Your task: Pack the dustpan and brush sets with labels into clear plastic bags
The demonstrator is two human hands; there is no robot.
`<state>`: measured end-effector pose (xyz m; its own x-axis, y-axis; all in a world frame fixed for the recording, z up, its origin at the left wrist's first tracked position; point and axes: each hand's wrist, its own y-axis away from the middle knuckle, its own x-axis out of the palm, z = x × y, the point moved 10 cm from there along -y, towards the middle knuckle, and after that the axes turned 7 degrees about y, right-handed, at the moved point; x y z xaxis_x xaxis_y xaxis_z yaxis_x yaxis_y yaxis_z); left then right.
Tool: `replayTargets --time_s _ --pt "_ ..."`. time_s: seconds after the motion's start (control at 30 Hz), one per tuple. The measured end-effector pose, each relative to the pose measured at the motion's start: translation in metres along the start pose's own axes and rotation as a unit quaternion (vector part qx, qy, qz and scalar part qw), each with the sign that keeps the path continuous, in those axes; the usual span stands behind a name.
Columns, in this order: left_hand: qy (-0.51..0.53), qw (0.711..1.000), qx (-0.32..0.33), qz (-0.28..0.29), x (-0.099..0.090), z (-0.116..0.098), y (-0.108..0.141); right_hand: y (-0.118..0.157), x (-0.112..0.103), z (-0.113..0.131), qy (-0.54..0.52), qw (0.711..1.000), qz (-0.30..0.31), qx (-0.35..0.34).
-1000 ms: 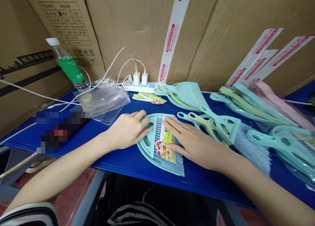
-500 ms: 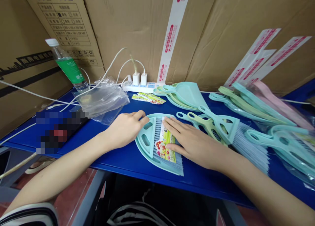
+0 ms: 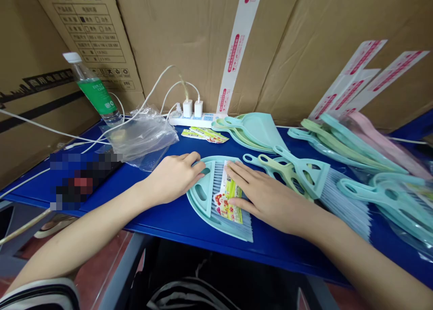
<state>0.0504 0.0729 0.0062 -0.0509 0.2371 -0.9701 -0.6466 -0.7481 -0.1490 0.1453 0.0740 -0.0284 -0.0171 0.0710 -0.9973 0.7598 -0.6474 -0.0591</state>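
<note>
A mint-green dustpan (image 3: 216, 229) lies on the blue table with a matching hand brush (image 3: 207, 205) nested in it, bristles toward the right. My left hand (image 3: 174, 177) is curled closed at their left end, where the handles are hidden beneath it. A yellow-and-white printed label card (image 3: 232, 206) rests on the bristles. Flat across the card's right side lies my right hand (image 3: 267, 197), fingers stretched out and pressing lightly on it. Right of that hand are loose brushes, one mint green (image 3: 313, 177) and one light green (image 3: 286, 171).
Stacked dustpans (image 3: 259, 127) stand at the back, with more in plastic at right (image 3: 365, 141). Behind lie label cards (image 3: 206, 134) and a power strip (image 3: 199, 120). At left are a plastic bag (image 3: 145, 136), cables, a water bottle (image 3: 96, 96) and a blurred dark object (image 3: 84, 179).
</note>
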Motion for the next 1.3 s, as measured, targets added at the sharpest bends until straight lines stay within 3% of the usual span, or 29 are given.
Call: replayTargets --time_s 1.3 --pt "-0.047 0.997 0.005 0.065 0.0078 -0.0065 0.0008 0.0023 0.0010 -0.0004 -0.002 1.000 0.007 0.007"
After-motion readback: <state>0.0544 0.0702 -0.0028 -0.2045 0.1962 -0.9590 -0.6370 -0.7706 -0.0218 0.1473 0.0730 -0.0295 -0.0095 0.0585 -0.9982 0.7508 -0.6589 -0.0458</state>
